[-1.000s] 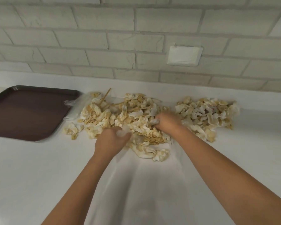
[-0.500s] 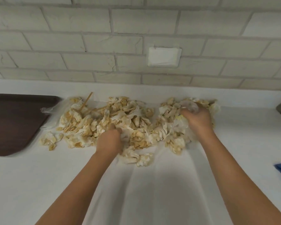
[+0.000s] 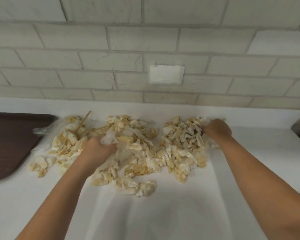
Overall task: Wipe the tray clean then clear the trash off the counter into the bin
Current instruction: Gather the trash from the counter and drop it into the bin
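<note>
Gathering crumpled, yellow-stained paper trash (image 3: pixel 180 149) on the white counter (image 3: pixel 145 220) beside the seemingly wiped dark brown tray (image 3: pixel 10 144), gripping a clear plastic wrapper (image 3: pixel 109 138) in the left hand (image 3: pixel 97 152), clutching the pile's edge with the curled right hand (image 3: pixel 217 130), with binning pending.

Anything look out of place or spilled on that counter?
Yes. The trash heap of stained, crumpled tissues sprawls across the counter; a wooden stick pokes out at its back left, and clear plastic lies over the tray rim.
</note>
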